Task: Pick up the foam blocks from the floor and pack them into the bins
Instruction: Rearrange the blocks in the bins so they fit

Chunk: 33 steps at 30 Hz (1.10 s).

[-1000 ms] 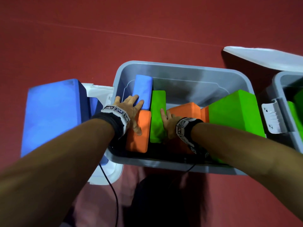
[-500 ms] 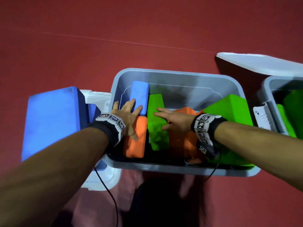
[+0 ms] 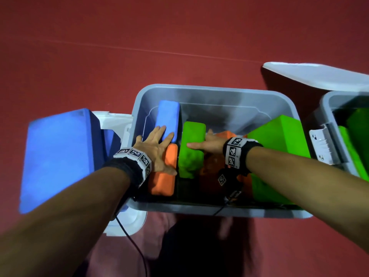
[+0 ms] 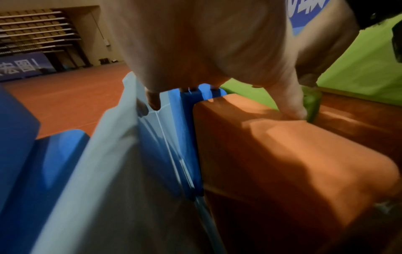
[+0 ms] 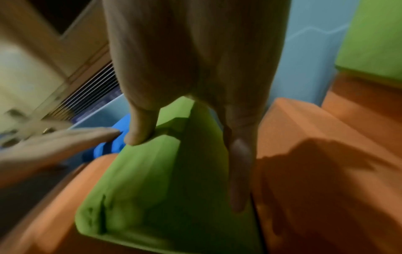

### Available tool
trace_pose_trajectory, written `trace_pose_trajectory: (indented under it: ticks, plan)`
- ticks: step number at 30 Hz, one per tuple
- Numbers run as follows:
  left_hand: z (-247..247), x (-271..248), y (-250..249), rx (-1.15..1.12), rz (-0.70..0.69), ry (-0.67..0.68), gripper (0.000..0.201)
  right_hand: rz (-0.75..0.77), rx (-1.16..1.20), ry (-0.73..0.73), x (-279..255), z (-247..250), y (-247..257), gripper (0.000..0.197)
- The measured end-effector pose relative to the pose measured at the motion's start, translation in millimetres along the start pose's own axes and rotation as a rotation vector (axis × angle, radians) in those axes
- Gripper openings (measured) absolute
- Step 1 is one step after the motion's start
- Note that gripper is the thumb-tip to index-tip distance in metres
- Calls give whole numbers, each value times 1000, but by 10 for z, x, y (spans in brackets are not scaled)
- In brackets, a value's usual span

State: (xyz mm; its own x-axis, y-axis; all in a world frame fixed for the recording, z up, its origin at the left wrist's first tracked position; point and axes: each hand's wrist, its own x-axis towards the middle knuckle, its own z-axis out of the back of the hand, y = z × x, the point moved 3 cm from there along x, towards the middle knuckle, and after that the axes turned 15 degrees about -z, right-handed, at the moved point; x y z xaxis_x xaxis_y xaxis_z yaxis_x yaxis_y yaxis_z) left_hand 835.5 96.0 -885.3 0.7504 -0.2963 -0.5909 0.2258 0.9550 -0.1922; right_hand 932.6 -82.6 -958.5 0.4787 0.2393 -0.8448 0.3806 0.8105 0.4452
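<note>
A dark red floor [image 3: 99, 47] crossed by a thin pale line; far off, tiered seating [image 4: 32, 31] rises above a blue banner [image 4: 23, 67], dimly lit.

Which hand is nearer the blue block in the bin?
Left. The left hand rests its fingers on the blue block; the right hand lies on the green block beside it.

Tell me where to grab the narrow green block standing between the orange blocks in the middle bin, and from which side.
Probably from above: pinch the narrow green block across its thin top edge. It stands on edge, orange blocks flank its faces, and only the top is exposed. The right hand already lies there.
</note>
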Motion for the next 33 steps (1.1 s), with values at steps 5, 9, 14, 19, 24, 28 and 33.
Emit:
trace_pose_trajectory:
  ticks: [5, 9, 14, 19, 24, 28, 33]
  plan:
    - [142, 59, -19, 59, -21, -101, 117, 214, 267, 6, -59, -1, 246, 50]
    - [342, 194, 36, 62, -17, -249, 109, 307, 250, -74, -124, 174, 506, 35]
    - [363, 331, 49, 46, -35, -148, 93, 167, 354, -276, 4, 282, 472, 22]
    - [311, 367, 45, 112, -14, -139, 82, 127, 264, -227, 47, 398, 463, 40]
    - [263, 407, -11, 104, -1, -169, 78, -80, -29, -416, 58, 664, 200, 73]
    - [272, 396, 10, 79, 1, -164, 76, -165, -110, -474, 64, 709, 1, 59]
    - [274, 397, 11, 84, 9, -163, 74, -370, -413, -511, 194, 654, -323, 67]
